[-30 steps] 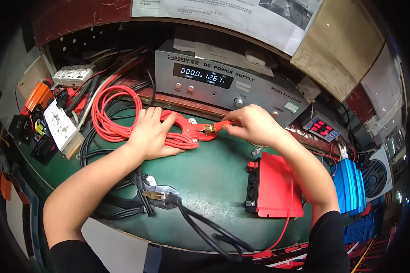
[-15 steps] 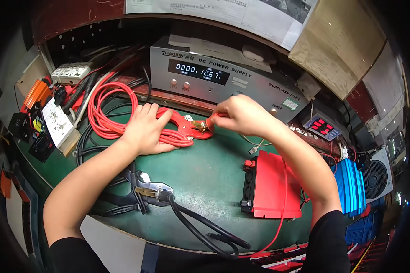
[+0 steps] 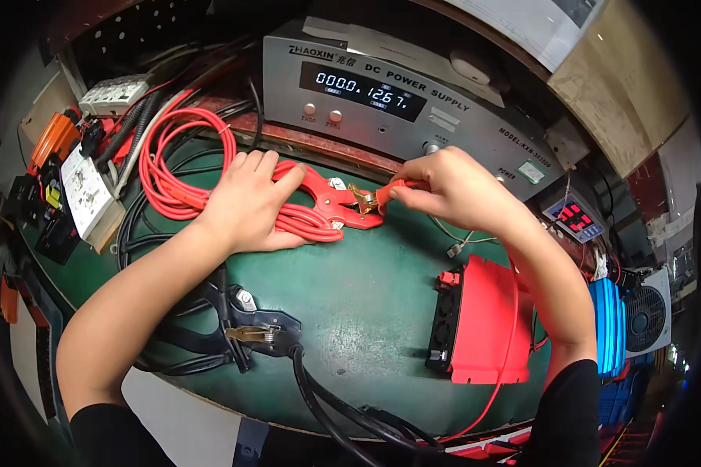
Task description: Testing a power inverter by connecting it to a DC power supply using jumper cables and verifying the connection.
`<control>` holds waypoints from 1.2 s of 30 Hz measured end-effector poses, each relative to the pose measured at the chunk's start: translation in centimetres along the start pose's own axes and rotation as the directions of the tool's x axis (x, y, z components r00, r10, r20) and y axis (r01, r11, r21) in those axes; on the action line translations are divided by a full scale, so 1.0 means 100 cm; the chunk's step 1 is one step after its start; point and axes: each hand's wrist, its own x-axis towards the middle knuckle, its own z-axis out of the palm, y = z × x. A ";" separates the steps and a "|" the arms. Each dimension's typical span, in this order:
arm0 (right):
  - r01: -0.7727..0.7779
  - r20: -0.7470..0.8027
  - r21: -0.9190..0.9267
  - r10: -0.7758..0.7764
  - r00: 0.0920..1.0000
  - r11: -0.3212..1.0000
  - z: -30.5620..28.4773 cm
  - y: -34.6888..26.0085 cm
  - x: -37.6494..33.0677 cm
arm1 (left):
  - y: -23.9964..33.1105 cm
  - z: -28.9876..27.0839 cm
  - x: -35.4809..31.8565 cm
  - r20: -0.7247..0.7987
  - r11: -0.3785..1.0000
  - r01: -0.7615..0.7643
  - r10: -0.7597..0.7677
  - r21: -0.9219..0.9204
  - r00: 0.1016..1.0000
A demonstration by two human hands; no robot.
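Note:
My left hand is closed over the handle end of a red clamp, with loops of red cable bunched under its fingers. The clamp lies on the bench, a brass-coloured spring and a bolt showing in its body. At the clamp's far right end, my right hand pinches the red sleeved cable that enters there. Nearer to me lies a black clamp with a similar spring, its thick black cables running toward the bench's front edge. What sits under my left palm is hidden.
A grey power supply with a lit display stands behind my hands. To the right are a red box-shaped device, a blue finned unit, a fan and a small red-digit meter. A power strip sits at left.
The view has shifted slightly. Both hands keep their places on the red clamp and its cable, and my right fingers still pinch the sleeve.

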 end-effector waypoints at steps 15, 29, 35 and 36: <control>-0.072 0.016 -0.020 0.073 0.997 0.997 -0.002 -0.007 -0.001 | -0.002 0.000 -0.001 0.051 0.998 0.028 -0.025 -0.053 0.998; -0.039 0.071 -0.110 0.047 0.996 0.993 0.003 -0.012 0.007 | -0.008 0.006 -0.004 0.006 0.994 0.025 -0.024 -0.103 1.000; -0.146 0.121 -0.131 0.162 0.979 0.981 0.002 -0.014 0.013 | -0.005 -0.003 -0.004 -0.010 0.998 0.019 -0.020 -0.060 1.000; -0.122 0.137 -0.184 0.148 0.979 0.975 0.001 -0.012 0.012 | -0.005 0.000 -0.004 -0.009 1.000 0.000 0.000 -0.024 1.000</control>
